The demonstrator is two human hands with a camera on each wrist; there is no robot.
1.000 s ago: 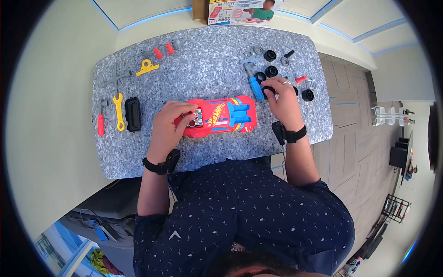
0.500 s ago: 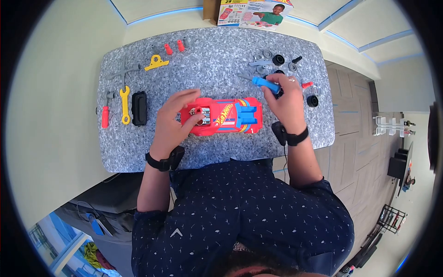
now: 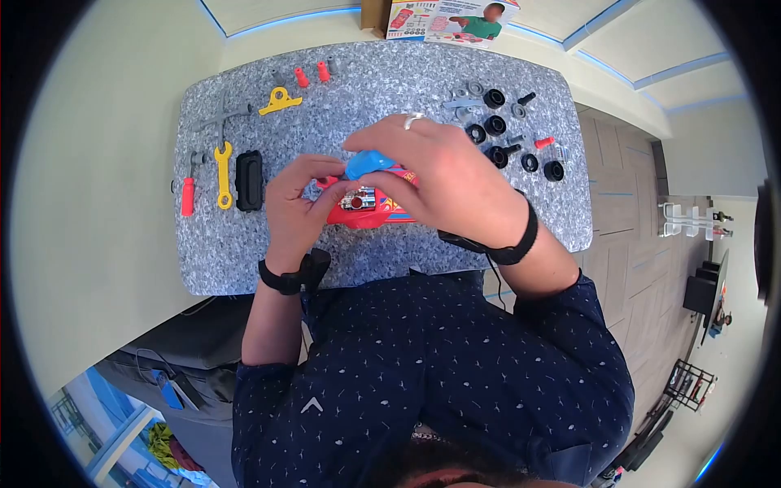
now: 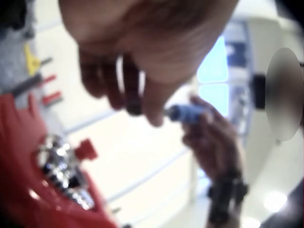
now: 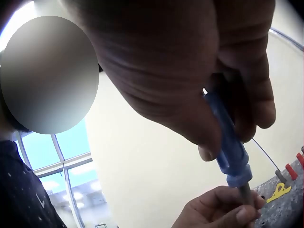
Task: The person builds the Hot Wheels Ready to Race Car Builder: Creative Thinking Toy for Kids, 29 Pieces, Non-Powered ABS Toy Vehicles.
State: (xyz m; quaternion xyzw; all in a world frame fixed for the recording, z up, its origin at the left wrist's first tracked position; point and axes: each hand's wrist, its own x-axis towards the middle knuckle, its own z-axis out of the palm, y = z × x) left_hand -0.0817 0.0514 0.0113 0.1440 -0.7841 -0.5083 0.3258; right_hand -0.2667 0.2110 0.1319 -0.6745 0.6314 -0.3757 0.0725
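Observation:
Over the toy car, my right hand grips the blue handle of a toy screwdriver. My left hand is at the other end, its thumb and fingers pinching the grey shaft just below the handle in the right wrist view. The shaft's tip is hidden by those fingers. Beneath both hands lies the red toy car, partly covered by the right hand in the head view. Its chrome engine shows, with a small red piece standing up beside it.
Left on the speckled table lie a yellow wrench, a black tray-like part, a red-handled tool and a grey cross-shaped tool. Black wheels and small parts spread at the right. A printed box stands behind.
The right hand picked up the blue screwdriver from among the wheels and brought it left over the car. The left hand lifted off the car's engine and now pinches the screwdriver's shaft.

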